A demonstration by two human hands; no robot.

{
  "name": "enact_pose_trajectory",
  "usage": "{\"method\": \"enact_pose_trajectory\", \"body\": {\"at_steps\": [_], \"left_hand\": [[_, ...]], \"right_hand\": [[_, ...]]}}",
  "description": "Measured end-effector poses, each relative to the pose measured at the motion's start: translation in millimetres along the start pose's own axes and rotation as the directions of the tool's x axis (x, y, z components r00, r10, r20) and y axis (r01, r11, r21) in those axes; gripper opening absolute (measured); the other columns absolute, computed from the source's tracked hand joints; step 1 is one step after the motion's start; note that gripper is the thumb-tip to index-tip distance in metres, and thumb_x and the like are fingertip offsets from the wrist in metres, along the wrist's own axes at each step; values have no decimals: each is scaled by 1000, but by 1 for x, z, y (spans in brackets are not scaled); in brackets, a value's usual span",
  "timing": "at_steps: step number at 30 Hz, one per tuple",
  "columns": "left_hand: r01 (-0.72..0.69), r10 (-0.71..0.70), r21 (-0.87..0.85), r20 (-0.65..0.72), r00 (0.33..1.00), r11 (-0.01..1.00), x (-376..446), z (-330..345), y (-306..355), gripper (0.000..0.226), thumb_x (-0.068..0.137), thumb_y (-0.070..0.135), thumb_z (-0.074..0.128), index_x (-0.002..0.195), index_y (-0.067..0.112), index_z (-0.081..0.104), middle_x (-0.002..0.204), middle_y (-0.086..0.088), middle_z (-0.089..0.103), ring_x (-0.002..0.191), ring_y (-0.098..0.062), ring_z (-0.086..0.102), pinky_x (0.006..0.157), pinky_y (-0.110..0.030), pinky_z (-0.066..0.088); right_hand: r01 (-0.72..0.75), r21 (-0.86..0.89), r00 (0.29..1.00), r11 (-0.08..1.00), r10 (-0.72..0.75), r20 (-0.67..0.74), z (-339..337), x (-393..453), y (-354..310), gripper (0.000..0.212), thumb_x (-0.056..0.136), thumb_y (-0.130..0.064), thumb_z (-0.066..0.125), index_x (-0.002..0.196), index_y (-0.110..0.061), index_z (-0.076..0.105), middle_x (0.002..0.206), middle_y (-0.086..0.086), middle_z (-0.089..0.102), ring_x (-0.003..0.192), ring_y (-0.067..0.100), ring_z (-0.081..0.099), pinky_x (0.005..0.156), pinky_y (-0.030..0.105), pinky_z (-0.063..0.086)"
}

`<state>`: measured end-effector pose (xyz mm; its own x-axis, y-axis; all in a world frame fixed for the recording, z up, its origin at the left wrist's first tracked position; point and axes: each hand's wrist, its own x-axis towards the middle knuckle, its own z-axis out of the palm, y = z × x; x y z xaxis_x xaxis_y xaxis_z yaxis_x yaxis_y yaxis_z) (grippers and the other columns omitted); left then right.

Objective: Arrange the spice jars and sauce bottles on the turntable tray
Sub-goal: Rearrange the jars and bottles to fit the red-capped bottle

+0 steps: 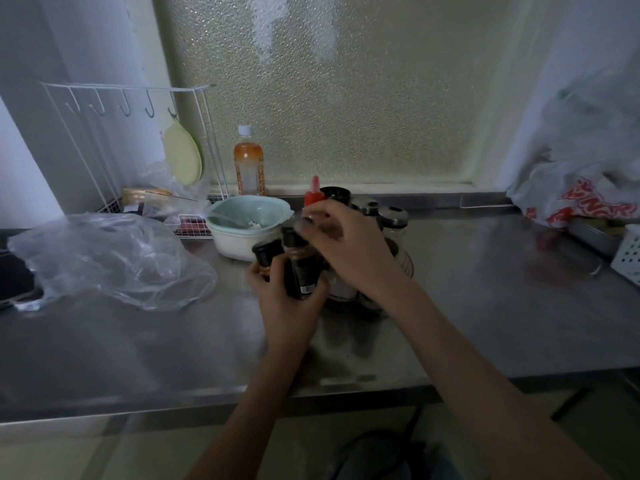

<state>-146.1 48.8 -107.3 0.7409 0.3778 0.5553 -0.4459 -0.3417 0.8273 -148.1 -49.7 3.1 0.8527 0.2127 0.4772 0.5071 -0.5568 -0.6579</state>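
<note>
The steel counter (485,306) carries everything, and both hands work near its middle. Largest of the loose things, a crumpled clear plastic bag (110,258) lies well to the left of the left hand (284,299), out of the way. A white bag with red print (581,202) sits far to the right of the right hand (349,244); its lettering is too crumpled to read. Just beyond the left hand stands a pale bowl (246,223), and behind that an orange-labelled drink bottle (248,164) against the window ledge, its label too small to make out.

The turntable tray (405,261) is mostly hidden beneath the right hand, only its right rim showing; metal-lidded jars (393,216) crowd the side beyond that hand's knuckles, and a red-nozzled sauce bottle (313,195) stands just past its fingertips.

The left hand is closed round two dark-capped spice jars at once, a taller dark jar (301,268) and a shorter jar (265,256) to its left, probably bunched so both arrive in one trip. The taller jar bears a dark label with a pale patch low down, not legible. The right hand is half curled, fingers pinching toward the taller jar's cap, likely to lift it across to the tray; whether it actually grips anything I cannot tell
</note>
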Motion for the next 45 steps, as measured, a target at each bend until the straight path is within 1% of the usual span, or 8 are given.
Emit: {"method": "enact_pose_trajectory", "body": {"at_steps": [4,8,17,22,28,39,43,45], "left_hand": [[132,-132,-34,-14,991,991,5,1,-5,44,64,47,62,98,21,56,115,-17,47,92,1,52,81,-14,48],[215,-216,-53,-16,976,975,5,0,-11,44,65,51,63,101,27,56,115,-17,52,93,-12,58,85,-35,54],[205,-203,-37,40,978,978,2,2,-9,39,66,52,64,100,35,54,117,-13,55,96,-16,62,84,-43,55],[101,-103,43,41,994,994,0,3,-1,35,68,38,71,97,25,57,118,-11,42,95,-4,44,88,-10,41],[1,-9,118,73,997,993,-2,4,-1,40,69,22,79,104,13,62,120,-17,43,96,29,29,84,7,26],[40,-69,192,147,987,981,-4,8,-3,44,72,36,76,108,16,62,129,-12,39,87,16,27,82,4,26],[34,-74,238,162,984,971,-3,10,-3,45,71,44,74,107,21,62,131,-9,38,97,-1,38,85,-14,34],[16,-62,265,166,984,964,-3,10,-2,46,71,45,73,110,23,61,127,-6,38,101,-12,47,82,-17,36]], "right_hand": [[-5,-553,996,833,-44,-75,5,30,17,46,88,-50,49,126,-24,49,113,4,63,106,26,54,90,45,42],[-75,-682,966,728,223,133,8,34,31,52,80,-56,58,120,-24,47,118,6,60,115,30,51,100,54,34],[-119,-193,990,974,101,-97,-26,24,16,40,72,-25,77,108,-20,62,98,-6,59,84,6,53,68,17,39],[-45,57,913,997,64,-402,-106,24,18,42,69,-25,78,107,-24,62,98,0,62,91,15,62,72,20,50],[-202,-64,952,977,180,-246,-107,21,65,55,65,-19,81,112,-25,54,105,9,60,91,19,58,77,32,48],[-283,-12,948,959,278,-157,-58,13,111,34,79,-22,72,109,-17,57,102,1,59,96,20,59,82,34,49],[-69,-55,974,996,55,-220,-64,2,71,22,84,-28,64,105,-23,63,103,-10,63,101,8,57,89,30,48],[92,-84,994,992,-96,-46,-51,-10,39,32,81,-42,64,112,-33,59,107,-15,63,105,0,55,95,25,43]]}}
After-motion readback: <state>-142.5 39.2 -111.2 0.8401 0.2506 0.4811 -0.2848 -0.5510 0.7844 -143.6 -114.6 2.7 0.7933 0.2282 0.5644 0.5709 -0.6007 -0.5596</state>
